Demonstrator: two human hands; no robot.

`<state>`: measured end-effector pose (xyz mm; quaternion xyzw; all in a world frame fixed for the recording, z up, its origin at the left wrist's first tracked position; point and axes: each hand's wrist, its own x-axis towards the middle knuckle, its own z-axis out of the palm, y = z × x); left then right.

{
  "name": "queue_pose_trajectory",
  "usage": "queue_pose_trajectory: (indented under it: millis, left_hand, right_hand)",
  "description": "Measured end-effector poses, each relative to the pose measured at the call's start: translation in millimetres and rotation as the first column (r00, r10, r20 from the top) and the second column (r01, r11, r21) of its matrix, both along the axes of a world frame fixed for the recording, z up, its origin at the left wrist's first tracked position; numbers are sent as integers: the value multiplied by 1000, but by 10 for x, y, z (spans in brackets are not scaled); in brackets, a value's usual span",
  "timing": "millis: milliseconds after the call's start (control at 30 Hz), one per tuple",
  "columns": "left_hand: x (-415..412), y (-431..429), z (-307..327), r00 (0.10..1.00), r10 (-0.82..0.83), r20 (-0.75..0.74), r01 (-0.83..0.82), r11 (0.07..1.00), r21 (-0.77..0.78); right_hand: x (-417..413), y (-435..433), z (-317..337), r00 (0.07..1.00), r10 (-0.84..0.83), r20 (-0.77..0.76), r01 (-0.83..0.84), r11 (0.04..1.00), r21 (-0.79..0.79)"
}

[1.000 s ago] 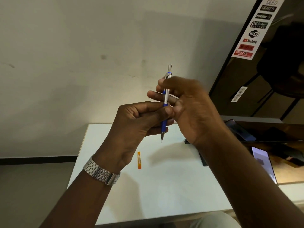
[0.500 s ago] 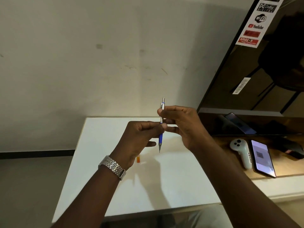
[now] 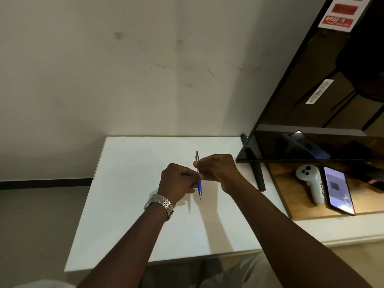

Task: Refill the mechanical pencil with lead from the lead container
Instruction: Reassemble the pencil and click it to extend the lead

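Observation:
A blue and silver mechanical pencil [image 3: 199, 187] stands upright above the white table [image 3: 128, 183], tip down. My left hand [image 3: 179, 181] grips its middle from the left. My right hand [image 3: 218, 170] pinches the silver upper part from the right, with the top end sticking out above my fingers. The orange lead container is hidden behind my left hand and wrist.
A large dark TV screen [image 3: 311, 90] leans at the right, its stand foot [image 3: 258, 175] on the table. On a wooden surface to the right lie a white controller [image 3: 310, 181] and a lit phone [image 3: 338, 190]. The wall rises behind the table.
Both hands have lowered with the pencil, away from my head and closer to the table. The view tilted down, and the orange lead container is now covered by my left hand.

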<state>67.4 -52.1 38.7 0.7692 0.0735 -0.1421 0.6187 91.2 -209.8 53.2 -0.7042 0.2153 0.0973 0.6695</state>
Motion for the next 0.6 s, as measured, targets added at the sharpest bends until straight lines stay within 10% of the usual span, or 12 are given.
queue_pose_trajectory:
  millis: [600]
  left_hand:
    - [33,-134,-360,989,-140,45,117,933,341]
  right_hand:
    - [119,62,-605,997,12,-82,-35,958,-285]
